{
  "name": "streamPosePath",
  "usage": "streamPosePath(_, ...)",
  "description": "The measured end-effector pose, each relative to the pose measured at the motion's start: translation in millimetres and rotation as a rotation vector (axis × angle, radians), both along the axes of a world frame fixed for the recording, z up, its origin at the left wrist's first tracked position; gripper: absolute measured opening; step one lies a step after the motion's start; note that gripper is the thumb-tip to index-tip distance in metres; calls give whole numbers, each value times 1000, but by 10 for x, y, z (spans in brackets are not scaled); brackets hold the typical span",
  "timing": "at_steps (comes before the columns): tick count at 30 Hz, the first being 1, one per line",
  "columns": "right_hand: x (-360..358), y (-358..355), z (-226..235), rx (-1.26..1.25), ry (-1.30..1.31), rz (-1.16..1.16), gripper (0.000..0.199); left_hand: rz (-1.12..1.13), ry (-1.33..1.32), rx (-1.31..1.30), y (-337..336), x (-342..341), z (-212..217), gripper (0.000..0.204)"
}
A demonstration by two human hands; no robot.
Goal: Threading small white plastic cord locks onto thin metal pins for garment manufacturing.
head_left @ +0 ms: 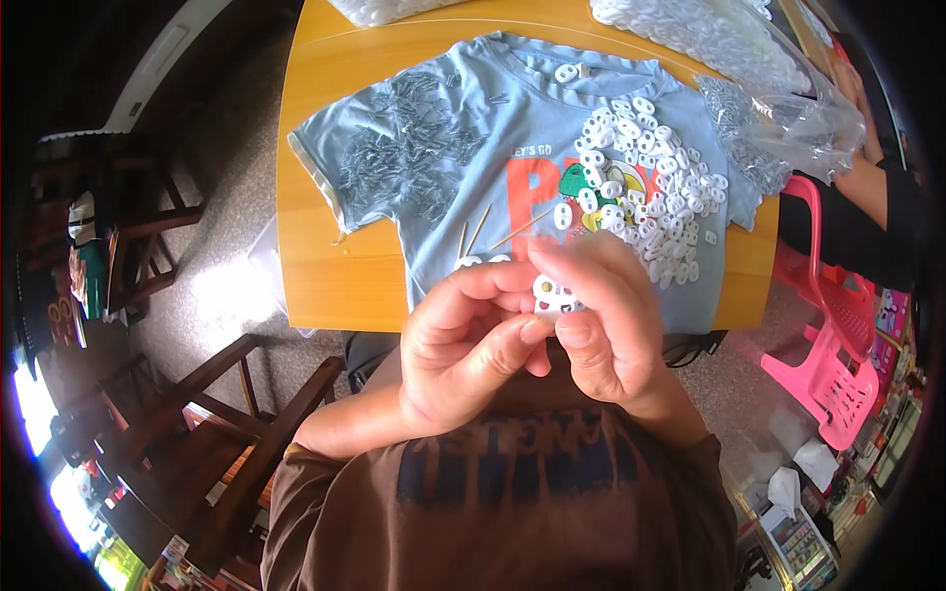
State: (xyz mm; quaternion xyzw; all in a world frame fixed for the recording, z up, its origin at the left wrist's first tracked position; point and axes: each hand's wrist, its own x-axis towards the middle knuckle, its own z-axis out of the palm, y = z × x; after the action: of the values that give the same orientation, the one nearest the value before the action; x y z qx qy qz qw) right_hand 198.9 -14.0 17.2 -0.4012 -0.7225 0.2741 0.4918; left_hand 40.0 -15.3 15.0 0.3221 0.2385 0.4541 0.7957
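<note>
My left hand [443, 345] and my right hand [621, 320] meet over the near table edge, fingers curled. Pinched between their fingertips is a small white plastic piece with holes [555, 295], partly covered by the thumbs and fingers. Just beyond, a light blue T-shirt [463, 192] lies spread on the table. On its right half is a heap of similar white two-holed pieces [680, 192]. Its left sleeve side carries a scatter of small grey metal pins or screws [414, 138], too small to tell. Several thin wooden sticks [478, 229] lie beyond my left hand.
The wooden table [340, 281] holds a clear bag of white pieces [700, 39] and a bag of small grey parts [744, 133] at the right. Another person's arm [862, 187] rests beyond them. A pink plastic chair [828, 379] stands right, a dark wooden chair [236, 433] left.
</note>
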Motion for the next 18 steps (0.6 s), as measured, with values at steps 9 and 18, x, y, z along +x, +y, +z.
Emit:
streamPosePath(9,-108,-29,-105,58,80,-11,29,28,96,101,-53,-60,-56,22)
streamPosePath(18,-242,-102,-179,159,122,-19,22,12,44,125,-167,-158,-56,20)
